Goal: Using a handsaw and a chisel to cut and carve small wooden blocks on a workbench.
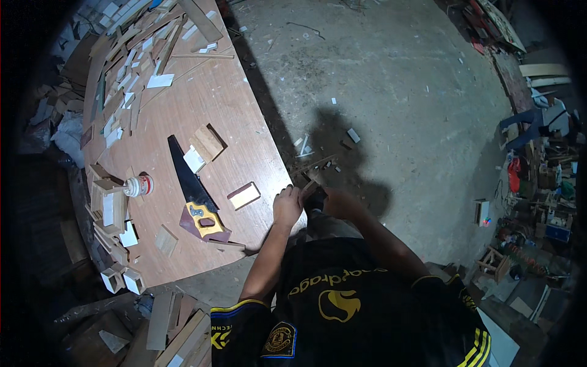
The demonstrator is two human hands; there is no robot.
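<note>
Black jersey (391, 318) — yellow lettering (335, 281), swirl emblem (340, 306), sleeve badge (280, 341)

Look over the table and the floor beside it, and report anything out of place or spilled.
Small pale scraps litter the floor beside the table. They look out of place, perhaps fallen, since similar offcuts lie jumbled at the table's far end. No liquid spill is evident.

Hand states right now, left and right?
Left hand: at the table's edge; grip can't be told.
Right hand: shadowed, beside the left; open or closed can't be told.
</note>
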